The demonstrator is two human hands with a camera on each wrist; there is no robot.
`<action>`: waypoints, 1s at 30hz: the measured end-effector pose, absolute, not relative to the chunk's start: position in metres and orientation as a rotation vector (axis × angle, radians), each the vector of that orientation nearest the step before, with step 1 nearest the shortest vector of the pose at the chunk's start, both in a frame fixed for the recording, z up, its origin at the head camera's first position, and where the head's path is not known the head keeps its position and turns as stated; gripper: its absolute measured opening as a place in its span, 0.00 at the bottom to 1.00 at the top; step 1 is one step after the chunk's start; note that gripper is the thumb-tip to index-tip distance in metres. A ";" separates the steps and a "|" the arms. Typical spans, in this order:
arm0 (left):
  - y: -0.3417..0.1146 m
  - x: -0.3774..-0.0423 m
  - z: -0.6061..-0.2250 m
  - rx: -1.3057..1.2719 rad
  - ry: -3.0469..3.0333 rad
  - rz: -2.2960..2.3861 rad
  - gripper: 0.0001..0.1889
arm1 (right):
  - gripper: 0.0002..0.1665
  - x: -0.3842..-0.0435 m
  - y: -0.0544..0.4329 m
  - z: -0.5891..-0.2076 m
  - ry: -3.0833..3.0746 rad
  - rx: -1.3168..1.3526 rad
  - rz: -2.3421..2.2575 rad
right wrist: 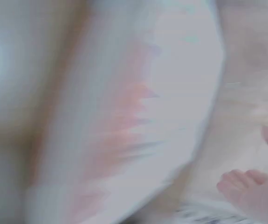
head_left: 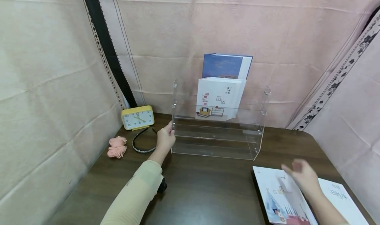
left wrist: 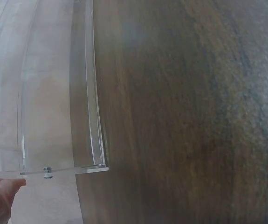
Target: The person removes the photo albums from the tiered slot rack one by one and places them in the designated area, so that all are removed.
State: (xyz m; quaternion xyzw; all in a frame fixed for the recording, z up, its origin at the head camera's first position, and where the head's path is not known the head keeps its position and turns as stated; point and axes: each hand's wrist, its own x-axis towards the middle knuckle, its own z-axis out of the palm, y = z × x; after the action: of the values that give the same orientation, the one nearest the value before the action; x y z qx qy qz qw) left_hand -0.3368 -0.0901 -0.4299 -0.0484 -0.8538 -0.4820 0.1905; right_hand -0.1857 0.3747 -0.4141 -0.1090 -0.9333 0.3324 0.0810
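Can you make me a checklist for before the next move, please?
1. Clear rack steadied: ok, left grip pinches its side.
2. Blue book and white book standing in the rack: ok.
3. Right grip free: ok, it holds nothing.
4. Tent-picture book lifted: not ok, it lies at the right.
5. Right grip touching that book: cannot tell, the hand is blurred.
6. Headband clear of the left grip: cannot tell, they overlap in the head view.

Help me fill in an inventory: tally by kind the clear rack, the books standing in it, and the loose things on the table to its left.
Clear rack: 1
Books: 2 (blue book, white book)
Clock: 1
Headband: 1
Yarn bundle: 1
Total: 6
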 end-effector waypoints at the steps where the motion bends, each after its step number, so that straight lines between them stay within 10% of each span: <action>1: -0.090 -0.337 -0.429 -0.133 -2.397 -1.359 0.23 | 0.44 -0.193 0.368 -0.400 -2.699 -0.291 1.034; 11: -0.089 -0.335 -0.432 -0.109 -2.391 -1.375 0.23 | 0.30 -0.298 0.279 -0.280 -2.047 0.079 1.407; 30: -0.089 -0.335 -0.430 -0.127 -2.395 -1.348 0.23 | 0.36 -0.354 0.203 -0.305 -2.110 -0.055 1.420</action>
State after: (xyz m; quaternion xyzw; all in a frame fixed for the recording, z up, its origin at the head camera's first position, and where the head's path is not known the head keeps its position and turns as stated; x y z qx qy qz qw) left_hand -0.3348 -0.0889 -0.4299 -0.0451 -0.8540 -0.4806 0.1942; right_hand -0.3542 0.2028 -0.3050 -0.0207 -0.7926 0.5334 0.2946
